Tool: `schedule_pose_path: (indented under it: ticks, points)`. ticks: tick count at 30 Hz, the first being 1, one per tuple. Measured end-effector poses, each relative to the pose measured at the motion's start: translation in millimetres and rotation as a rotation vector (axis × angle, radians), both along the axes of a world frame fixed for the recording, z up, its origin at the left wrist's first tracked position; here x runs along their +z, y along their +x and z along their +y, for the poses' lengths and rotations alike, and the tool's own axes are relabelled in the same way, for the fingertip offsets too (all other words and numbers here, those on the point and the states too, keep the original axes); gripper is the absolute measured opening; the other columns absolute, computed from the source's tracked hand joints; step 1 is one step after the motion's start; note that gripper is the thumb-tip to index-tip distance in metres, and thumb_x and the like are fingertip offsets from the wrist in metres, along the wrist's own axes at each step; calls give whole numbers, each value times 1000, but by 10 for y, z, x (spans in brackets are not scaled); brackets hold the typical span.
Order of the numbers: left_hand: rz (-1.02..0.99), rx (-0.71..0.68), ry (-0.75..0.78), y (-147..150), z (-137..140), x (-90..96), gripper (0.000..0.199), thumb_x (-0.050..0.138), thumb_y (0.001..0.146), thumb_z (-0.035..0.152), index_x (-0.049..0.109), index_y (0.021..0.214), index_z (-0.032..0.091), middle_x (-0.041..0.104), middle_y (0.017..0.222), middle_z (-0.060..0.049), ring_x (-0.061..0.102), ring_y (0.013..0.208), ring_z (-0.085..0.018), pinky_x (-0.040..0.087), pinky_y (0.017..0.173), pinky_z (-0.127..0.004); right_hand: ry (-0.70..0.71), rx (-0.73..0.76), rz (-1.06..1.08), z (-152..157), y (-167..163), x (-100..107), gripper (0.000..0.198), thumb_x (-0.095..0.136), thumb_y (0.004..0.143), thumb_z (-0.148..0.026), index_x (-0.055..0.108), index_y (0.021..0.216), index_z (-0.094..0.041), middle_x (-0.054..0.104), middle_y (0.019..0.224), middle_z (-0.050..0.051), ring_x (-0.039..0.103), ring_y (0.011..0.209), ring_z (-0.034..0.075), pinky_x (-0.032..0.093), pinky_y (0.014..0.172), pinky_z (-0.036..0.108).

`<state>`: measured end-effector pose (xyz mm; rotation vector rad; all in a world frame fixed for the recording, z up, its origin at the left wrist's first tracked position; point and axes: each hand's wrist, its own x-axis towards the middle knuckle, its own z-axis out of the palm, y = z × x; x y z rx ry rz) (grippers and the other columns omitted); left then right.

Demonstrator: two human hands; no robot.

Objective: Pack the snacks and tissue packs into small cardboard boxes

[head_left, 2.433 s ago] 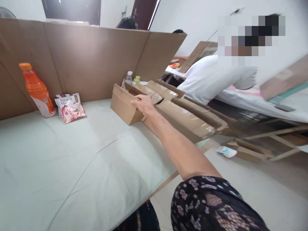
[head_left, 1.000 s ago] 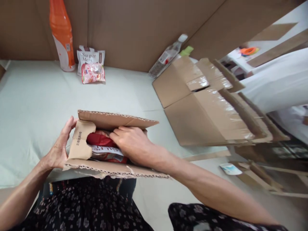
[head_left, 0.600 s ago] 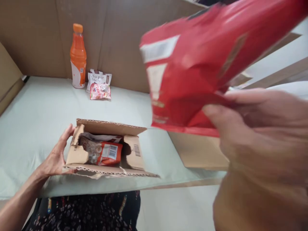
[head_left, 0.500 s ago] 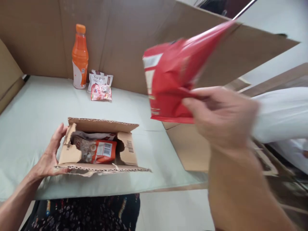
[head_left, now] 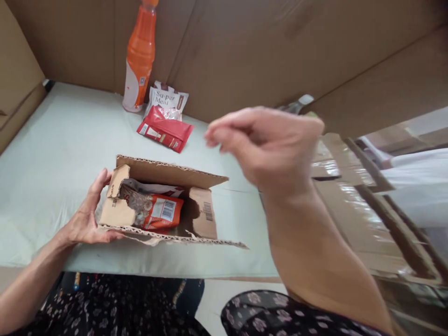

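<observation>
My left hand (head_left: 91, 212) is closed on the left end of a small open cardboard box (head_left: 206, 217), thumb at the front and fingers behind. Inside the box lie an orange snack packet (head_left: 164, 210) with a barcode and, behind it, a partly hidden white packet (head_left: 161, 188). Raised to the right of the box is my right hand (head_left: 266, 144), its fingers pinched together and nothing visible in them. Nearest to it, a red packet (head_left: 167, 130) lies flat on the table, over most of a small pink packet (head_left: 171, 113) and before a white "Su-per Meal" pouch (head_left: 167, 99).
An orange drink bottle (head_left: 139, 60) stands at the back against a cardboard wall (head_left: 238, 56). The table (head_left: 70, 140) has a pale green cover. On the right are cardboard boxes (head_left: 346, 219) and a white sleeve (head_left: 420, 182) of another person.
The red packet has left my right hand and now lies on the table by the pouch. My view has tilted down and shifted left. My left hand keeps its grip on the box.
</observation>
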<state>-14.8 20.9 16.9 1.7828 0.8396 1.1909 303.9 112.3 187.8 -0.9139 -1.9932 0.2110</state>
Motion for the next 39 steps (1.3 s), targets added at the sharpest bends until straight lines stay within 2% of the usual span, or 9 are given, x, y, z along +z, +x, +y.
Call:
schedule_pose_path:
  ticks: [3, 7, 12, 22, 27, 30, 32, 35, 39]
  points:
    - [4, 14, -5, -2, -9, -19, 126, 92, 71, 56, 11, 166, 46, 29, 172, -7, 25, 159, -45, 17, 130, -70, -124, 314, -387, -507, -232, 120, 11, 66, 98, -17, 75, 104, -19, 81, 103, 2, 76, 87, 14, 61, 78, 26]
    - [4, 6, 33, 3, 12, -13, 124, 92, 71, 55, 12, 166, 46, 30, 170, -8, 29, 156, -44, 19, 129, -69, -394, 162, -960, -626, -506, -60, 28, 60, 98, -18, 68, 126, -14, 76, 122, 13, 75, 101, 27, 58, 80, 37]
    - [12, -10, 59, -14, 16, -7, 120, 87, 74, 64, 14, 166, 43, 32, 169, -11, 33, 154, -45, 22, 128, -70, -566, 150, -1255, -491, -702, -227, 22, 61, 95, -18, 72, 113, -14, 79, 100, 12, 74, 89, 26, 47, 68, 32]
    - [50, 22, 63, -46, 57, -75, 119, 85, 75, 64, 14, 167, 41, 30, 171, -12, 35, 154, -46, 26, 127, -71, -449, 240, -1209, -572, -672, -217, 25, 53, 92, -7, 77, 88, -15, 76, 96, 9, 66, 80, 17, 36, 60, 31]
    - [145, 66, 103, -47, 89, -27, 124, 87, 74, 61, 10, 168, 37, 31, 171, -13, 37, 153, -45, 33, 125, -68, -209, 18, -668, -735, -170, 248, 26, 56, 91, -16, 66, 68, -21, 67, 76, 3, 60, 67, 15, 45, 61, 29]
    - [158, 76, 111, -54, 75, -2, 121, 88, 76, 57, 11, 168, 36, 35, 169, -15, 41, 152, -44, 38, 123, -65, 1, -346, -266, -729, 198, 543, 33, 70, 87, -44, 58, 61, -26, 59, 63, 0, 56, 61, 18, 46, 59, 35]
    - [167, 83, 121, -58, 55, 15, 120, 87, 77, 56, 12, 168, 34, 37, 168, -17, 43, 150, -44, 39, 123, -64, 82, -555, -101, -636, 408, 645, 33, 75, 81, -49, 56, 63, -28, 56, 63, 0, 54, 61, 20, 45, 59, 38]
    - [176, 95, 121, -62, 33, 26, 122, 88, 76, 56, 11, 168, 33, 34, 169, -18, 42, 151, -45, 37, 124, -64, -12, -543, -247, -376, 608, 576, 34, 65, 87, -42, 49, 61, -29, 57, 69, 1, 55, 67, 22, 45, 64, 39]
    - [164, 67, 81, -77, 44, 0, 127, 90, 74, 54, 8, 169, 32, 30, 171, -19, 36, 155, -45, 34, 126, -62, -237, -325, -636, 78, 564, 97, 31, 65, 82, -25, 48, 57, -25, 60, 65, 2, 56, 62, 19, 42, 61, 33]
